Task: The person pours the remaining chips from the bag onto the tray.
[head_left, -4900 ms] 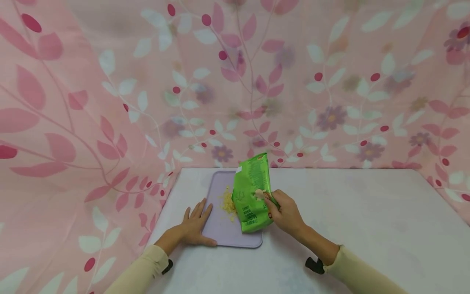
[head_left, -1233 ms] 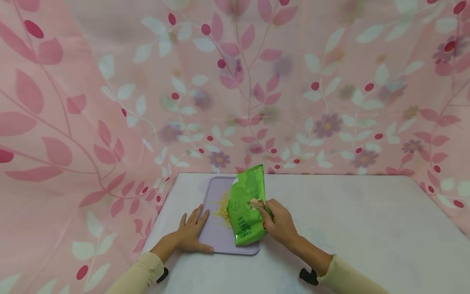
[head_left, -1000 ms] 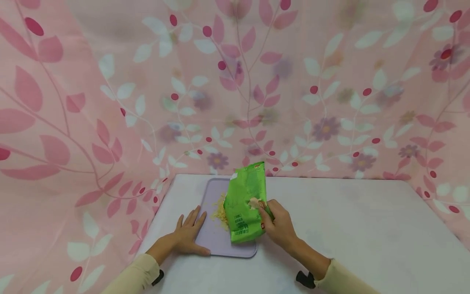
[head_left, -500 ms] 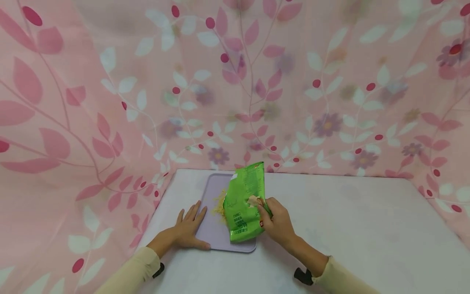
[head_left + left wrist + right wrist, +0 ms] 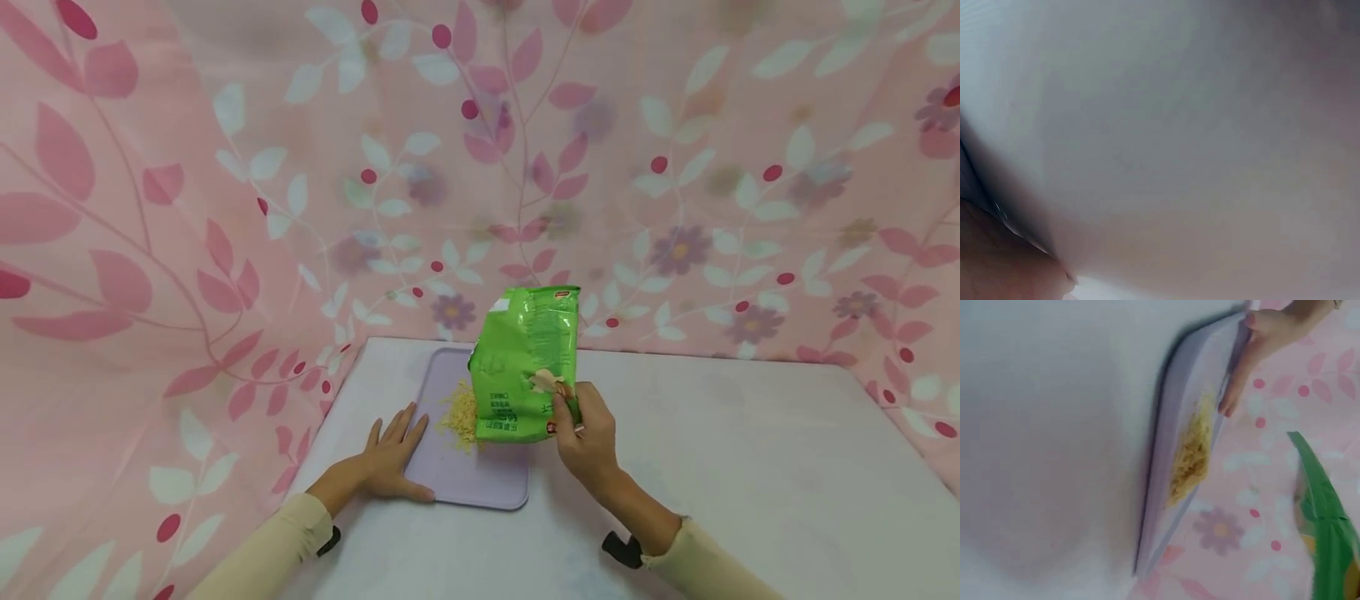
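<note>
My right hand (image 5: 588,433) grips the right side of a green snack bag (image 5: 521,358), thumb on the near face. The bag is held tilted above a pale purple tray (image 5: 487,492), and its left edge overlaps a heap of yellow crumbly bits (image 5: 461,415) on the tray. In the right wrist view the heap (image 5: 1191,459) lies on the tray's middle, and part of the bag (image 5: 1332,531) shows at lower right. My left hand (image 5: 393,458) rests with spread fingers on the tray's left edge. The left wrist view is mostly a blurred pale surface.
A white table (image 5: 720,467) stretches right of the tray. Behind and to the left hangs a pink floral curtain (image 5: 300,208). Dark straps (image 5: 622,550) show below both wrists at the sleeve cuffs.
My right hand has raised the green bag and moved it slightly right, so more of the yellow heap shows. The left hand stays on the tray's edge.
</note>
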`<action>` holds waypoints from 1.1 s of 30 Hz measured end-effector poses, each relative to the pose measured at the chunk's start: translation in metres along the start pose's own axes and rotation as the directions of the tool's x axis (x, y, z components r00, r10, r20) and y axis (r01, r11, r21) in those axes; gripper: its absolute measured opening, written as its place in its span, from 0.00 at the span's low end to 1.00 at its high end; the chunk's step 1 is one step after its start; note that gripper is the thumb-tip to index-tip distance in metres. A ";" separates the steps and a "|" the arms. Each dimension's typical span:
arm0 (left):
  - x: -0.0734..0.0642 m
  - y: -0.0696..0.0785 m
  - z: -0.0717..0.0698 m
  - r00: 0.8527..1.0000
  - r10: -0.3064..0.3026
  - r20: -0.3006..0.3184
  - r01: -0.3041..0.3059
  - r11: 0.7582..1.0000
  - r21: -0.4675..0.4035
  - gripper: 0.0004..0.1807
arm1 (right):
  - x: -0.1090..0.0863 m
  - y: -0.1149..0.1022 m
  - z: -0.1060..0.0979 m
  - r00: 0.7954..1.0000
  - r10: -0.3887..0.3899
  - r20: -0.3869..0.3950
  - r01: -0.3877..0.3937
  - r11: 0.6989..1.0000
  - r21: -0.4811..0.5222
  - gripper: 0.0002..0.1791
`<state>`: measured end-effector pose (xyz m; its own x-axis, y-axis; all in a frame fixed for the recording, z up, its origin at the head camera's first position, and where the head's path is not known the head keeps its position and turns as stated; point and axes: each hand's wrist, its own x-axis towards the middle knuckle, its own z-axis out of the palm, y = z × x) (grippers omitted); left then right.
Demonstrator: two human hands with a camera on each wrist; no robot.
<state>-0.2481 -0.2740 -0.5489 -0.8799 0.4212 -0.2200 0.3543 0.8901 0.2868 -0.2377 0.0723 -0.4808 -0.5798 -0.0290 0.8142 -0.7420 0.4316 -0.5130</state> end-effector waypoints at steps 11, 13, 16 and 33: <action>-0.003 0.005 0.000 1.000 0.000 0.005 0.000 1.000 0.019 0.75 | -0.020 0.003 0.007 0.967 0.122 0.225 -0.091 0.985 -0.144 0.08; -0.003 0.004 0.001 1.000 -0.008 0.004 0.008 1.000 0.031 0.75 | -0.016 0.003 0.005 0.966 0.117 0.230 -0.083 0.985 -0.152 0.07; -0.003 0.002 0.001 1.000 -0.009 0.009 0.009 0.999 0.034 0.75 | -0.006 -0.001 0.002 0.973 0.096 0.210 -0.060 0.984 -0.170 0.06; 0.000 0.002 -0.005 1.000 0.003 0.014 -0.003 1.000 0.029 0.75 | -0.002 0.001 0.006 0.933 0.257 0.254 -0.208 0.957 -0.203 0.03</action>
<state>-0.2490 -0.2728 -0.5434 -0.8743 0.4261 -0.2325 0.3663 0.8934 0.2600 -0.2392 0.0674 -0.4851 -0.8165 -0.1449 0.5588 -0.5209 0.6023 -0.6049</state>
